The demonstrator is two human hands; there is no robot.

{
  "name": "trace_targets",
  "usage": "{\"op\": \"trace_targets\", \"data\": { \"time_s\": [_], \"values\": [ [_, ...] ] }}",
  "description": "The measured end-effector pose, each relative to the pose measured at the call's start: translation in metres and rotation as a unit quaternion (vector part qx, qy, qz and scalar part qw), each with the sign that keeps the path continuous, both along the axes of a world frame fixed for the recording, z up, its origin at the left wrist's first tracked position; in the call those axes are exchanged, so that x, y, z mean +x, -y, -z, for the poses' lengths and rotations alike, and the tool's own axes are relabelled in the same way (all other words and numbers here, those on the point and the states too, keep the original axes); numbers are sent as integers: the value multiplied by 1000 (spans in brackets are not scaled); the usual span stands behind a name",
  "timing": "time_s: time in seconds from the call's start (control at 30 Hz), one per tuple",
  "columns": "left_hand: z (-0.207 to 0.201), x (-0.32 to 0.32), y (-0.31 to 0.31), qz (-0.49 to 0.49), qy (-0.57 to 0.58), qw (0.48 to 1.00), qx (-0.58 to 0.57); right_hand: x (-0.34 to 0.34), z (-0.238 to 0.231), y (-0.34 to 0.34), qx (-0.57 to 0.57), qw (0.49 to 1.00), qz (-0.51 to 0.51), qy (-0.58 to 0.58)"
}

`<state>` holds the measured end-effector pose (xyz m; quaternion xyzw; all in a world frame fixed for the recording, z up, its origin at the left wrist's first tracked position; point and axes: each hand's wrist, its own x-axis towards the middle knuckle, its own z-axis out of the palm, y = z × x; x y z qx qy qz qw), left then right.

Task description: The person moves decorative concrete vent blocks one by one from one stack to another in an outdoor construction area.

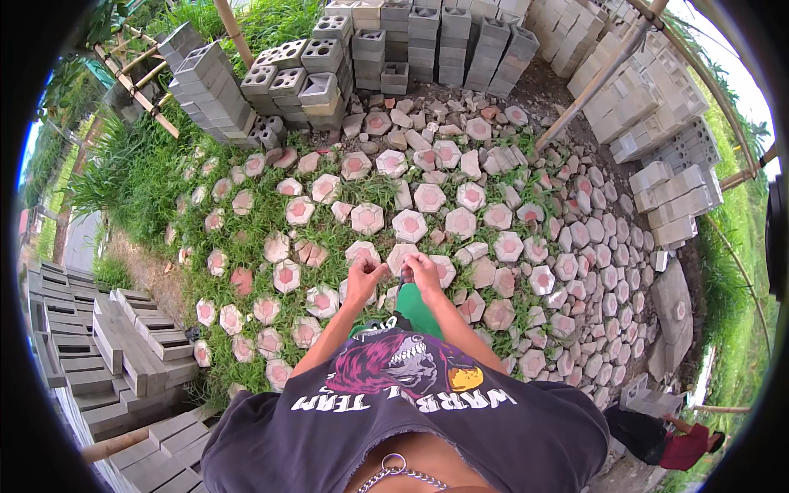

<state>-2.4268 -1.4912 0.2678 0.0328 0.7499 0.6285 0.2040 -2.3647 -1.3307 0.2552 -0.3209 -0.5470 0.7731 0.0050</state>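
My left hand (362, 279) and my right hand (422, 274) are held close together in front of my body, a small gap between them. The fingers of both are curled into a pinch. What they hold, if anything, is too small to make out. A thin dark strip shows beside the right hand's fingers. Under the hands are the green shorts (421, 311) I wear and, beyond, hexagonal paving stones with reddish centres, such as a pale paver (409, 224) just past my fingertips.
Grass grows between the pavers. Stacks of hollow concrete blocks (327, 56) line the far side; more block piles (670, 193) stand at the right, and grey blocks (131, 341) at the left. A slanting pole (600, 74) rises at the far right. Another person (686, 444) is at the lower right.
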Motion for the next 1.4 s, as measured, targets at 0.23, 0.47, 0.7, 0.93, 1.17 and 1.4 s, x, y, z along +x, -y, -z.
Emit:
{"op": "trace_targets", "data": {
  "time_s": [0.23, 0.47, 0.7, 0.93, 1.17, 1.4],
  "values": [
    [-11, -108, -75, -40, -50, 996, -64, -110, -10, -91, 4, 1000, -6, -19],
    [-11, -161, -122, -63, -9, 996, -65, -164, 6, -140, -17, 999, -25, 11],
    [7, -240, -137, -77, 17, 996, -42, -234, 17, -158, -35, 996, -41, 64],
    [7, -382, -169, -75, 30, 996, -33, -362, 24, -194, 1, 998, -31, 56],
    [-10, -562, -186, -85, 15, 992, 88, -518, 17, -208, 22, 998, -34, 41],
    [10, -624, -190, -76, 120, 989, 38, -584, 17, -214, -10, 996, 9, 94]
  ]
}}
